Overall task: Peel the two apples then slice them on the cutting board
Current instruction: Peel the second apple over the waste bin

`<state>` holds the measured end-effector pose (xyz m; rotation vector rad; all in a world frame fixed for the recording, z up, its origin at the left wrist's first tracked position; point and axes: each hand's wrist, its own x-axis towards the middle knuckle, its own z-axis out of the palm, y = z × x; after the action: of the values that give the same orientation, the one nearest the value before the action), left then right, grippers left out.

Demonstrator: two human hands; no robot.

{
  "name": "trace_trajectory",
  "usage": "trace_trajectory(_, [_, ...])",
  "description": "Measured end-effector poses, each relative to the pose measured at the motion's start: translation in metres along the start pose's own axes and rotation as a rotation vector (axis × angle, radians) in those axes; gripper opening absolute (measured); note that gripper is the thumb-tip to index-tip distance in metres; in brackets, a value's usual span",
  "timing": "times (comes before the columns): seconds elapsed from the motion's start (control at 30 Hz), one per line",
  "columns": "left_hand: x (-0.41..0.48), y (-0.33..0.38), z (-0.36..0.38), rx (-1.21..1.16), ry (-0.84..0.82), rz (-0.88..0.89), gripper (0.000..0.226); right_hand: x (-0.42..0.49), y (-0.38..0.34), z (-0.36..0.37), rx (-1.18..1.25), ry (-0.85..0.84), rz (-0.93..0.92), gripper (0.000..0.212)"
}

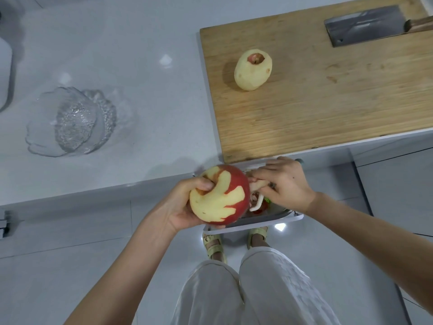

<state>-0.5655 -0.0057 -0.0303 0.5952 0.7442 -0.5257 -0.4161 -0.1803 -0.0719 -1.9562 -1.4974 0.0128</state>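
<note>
Apple half-peeled, second of two: left grip curled round it, right grip closed on peeler; next, strip remaining red skin.

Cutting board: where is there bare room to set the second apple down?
The cutting board is bare across its near half and middle, between the peeled apple and the cleaver. The counter between board and glass bowl is free too. Crowded only at the cleaver's far corner.

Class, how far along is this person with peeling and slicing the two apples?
Done: one peeled apple sits whole on the cutting board. In hand: the left hand holds a half-peeled apple; the right hand holds a peeler beside it. Left: finish peeling, slice both; the cleaver lies untouched.
</note>
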Motion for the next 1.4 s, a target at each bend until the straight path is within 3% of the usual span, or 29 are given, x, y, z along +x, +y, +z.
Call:
trace_trajectory(0.1, [0.002, 0.006, 0.006, -0.010, 0.018, 0.054, 0.062, -0.005, -0.005, 0.006, -0.037, -0.071, 0.212, 0.041])
trace_trajectory(0.27, [0.007, 0.006, -0.002, 0.124, 0.267, 0.111, 0.047, -0.001, -0.008, -0.003, -0.038, -0.676, 0.788, 0.069])
trace_trajectory(0.4, [0.010, 0.003, 0.000, 0.250, 0.376, 0.121, 0.054, 0.000, -0.013, 0.001, -0.113, -0.917, 0.823, 0.065])
trace_trajectory(0.5, [0.011, 0.003, 0.000, 0.315, 0.461, 0.138, 0.066, 0.000, -0.015, -0.003, -0.166, -0.788, 0.813, 0.051])
trace_trajectory(0.6, [0.013, 0.001, -0.001, 0.240, 0.553, 0.172, 0.058, -0.001, -0.022, -0.009, -0.118, -0.478, 0.730, 0.030])
trace_trajectory(0.67, [0.014, -0.001, 0.000, 0.140, 0.555, 0.170, 0.051, 0.000, -0.029, -0.010, -0.051, -0.150, 0.530, 0.024])
trace_trajectory(0.73, [0.013, -0.003, 0.007, 0.065, 0.523, 0.160, 0.038, 0.003, -0.035, -0.008, -0.061, 0.038, 0.257, 0.024])
trace_trajectory(0.8, [0.014, -0.006, 0.014, 0.005, 0.463, 0.160, 0.031, 0.008, -0.039, -0.002, -0.112, 0.078, 0.097, 0.023])
trace_trajectory(0.9, [0.012, -0.008, 0.020, -0.031, 0.398, 0.175, 0.031, 0.013, -0.040, 0.000, -0.186, 0.075, 0.016, 0.025])
trace_trajectory(1.0, [0.007, -0.008, 0.015, 0.002, 0.420, 0.169, 0.020, 0.010, -0.032, -0.006, -0.163, 0.051, 0.010, 0.024])
trace_trajectory(1.1, [0.004, -0.006, 0.011, 0.075, 0.426, 0.163, 0.027, 0.008, -0.027, -0.010, -0.117, 0.021, 0.012, 0.026])
trace_trajectory(1.23, [-0.001, -0.004, 0.010, 0.107, 0.366, 0.126, 0.046, 0.012, -0.024, -0.011, -0.049, 0.025, -0.001, 0.022])
trace_trajectory(1.4, [-0.003, 0.001, 0.002, 0.004, 0.242, 0.079, 0.036, 0.019, -0.010, -0.014, 0.003, 0.026, 0.029, 0.023])
